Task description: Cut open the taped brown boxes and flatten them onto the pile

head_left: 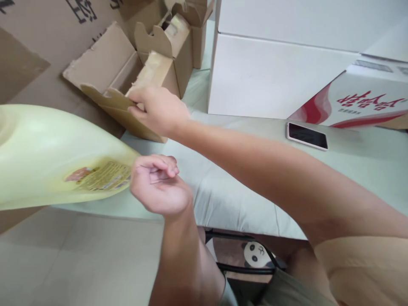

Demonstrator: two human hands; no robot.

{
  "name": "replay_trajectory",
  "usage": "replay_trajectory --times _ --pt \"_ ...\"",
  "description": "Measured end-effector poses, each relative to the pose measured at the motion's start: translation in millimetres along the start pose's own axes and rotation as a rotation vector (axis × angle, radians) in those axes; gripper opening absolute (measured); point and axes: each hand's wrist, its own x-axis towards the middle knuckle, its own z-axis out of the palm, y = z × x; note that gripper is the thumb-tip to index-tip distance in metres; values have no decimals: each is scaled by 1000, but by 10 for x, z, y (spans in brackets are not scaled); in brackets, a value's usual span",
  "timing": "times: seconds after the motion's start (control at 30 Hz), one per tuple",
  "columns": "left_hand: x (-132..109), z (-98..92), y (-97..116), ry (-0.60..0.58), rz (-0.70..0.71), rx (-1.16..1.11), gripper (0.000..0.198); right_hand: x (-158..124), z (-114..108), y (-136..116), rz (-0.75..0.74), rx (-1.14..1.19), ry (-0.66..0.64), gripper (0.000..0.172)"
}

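A large pale yellow plastic bottle (60, 157) with a printed label lies slantwise at the left, cut off by the picture edge. My left hand (161, 185) is closed at its narrow end, palm turned up and fingers curled; the grip itself is mostly hidden. Farther forward, my right hand (159, 108) pinches the upper edge of an open cardboard box (123, 112), thumb and fingers closed on the carton wall. The flap of this box stands up toward the back left, and part of its inside shows.
More open cartons (181, 51) stand behind it, beside a big printed cardboard sheet (38, 55). White boxes (270, 76) stack at the right, with a phone (306, 136) before them on the pale green cloth surface (236, 199). A panda-patterned stool (255, 255) sits below, near tiled floor (79, 255).
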Motion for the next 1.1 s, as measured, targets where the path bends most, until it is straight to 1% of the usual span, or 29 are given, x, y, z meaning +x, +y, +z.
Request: replay_trajectory --times 0.03,0.1,0.13,0.2,0.27,0.33,0.4,0.43,0.47,0.5,0.53,0.57,0.6,0.67,0.7,0.77,0.87,0.9,0.93,1.0,1.03,1.1 --pt "-5 0 -7 -4 7 -2 36 13 16 23 14 -10 20 23" --pt "-6 -3 -20 1 39 -3 33 -46 23 75 38 -6 71 24" --pt "-1 -4 -23 10 76 -1 31 -126 10 110 38 17 106 24" --pt "14 8 -18 54 185 10 27 -392 -54 216 35 96 189 24" --pt "28 43 1 122 301 43 26 -790 -154 379 46 208 275 22" --pt "32 93 26 177 394 102 22 -1295 -270 577 75 299 333 22" --pt "18 137 36 197 419 150 17 -1863 -388 766 86 364 353 21" --pt "2 152 30 182 383 168 16 -2148 -445 845 58 402 340 19" --pt "-20 162 15 157 323 179 13 -2422 -501 911 23 414 368 14" --pt "-51 168 -9 101 227 189 10 -2673 -554 962 -24 412 375 10" --pt "-88 174 -39 25 132 197 9 -2894 -604 999 -59 422 407 9" --pt "-133 180 -72 -57 75 186 17 -3081 -650 1025 -86 424 411 10" --pt "-182 189 -106 -179 -16 163 25 -3230 -691 1043 -98 408 409 12" --pt "-282 219 -160 -329 -137 44 38 -3425 -752 1071 -88 349 386 18" --pt "-326 240 -176 -375 -185 -13 41 -3482 -771 1089 -80 320 382 21" --pt "-391 295 -189 -400 -226 -79 38 -3547 -782 1146 -70 282 406 24" --pt "-440 403 -182 -379 -237 -27 34 -3611 -743 1273 -91 289 463 23" --pt "-452 440 -183 -342 -216 -26 31 -3635 -724 1317 -91 290 466 26" --pt "-462 471 -187 -293 -190 -44 30 -3660 -705 1356 -83 287 463 31" --pt "-476 509 -210 -227 -148 -75 31 -3708 -676 1418 -31 262 448 49" --pt "-478 511 -227 -209 -126 -85 32 -3728 -666 1438 4 246 444 58" --pt "-467 484 -265 -232 -97 -62 37 -3750 -646 1460 64 255 435 72"
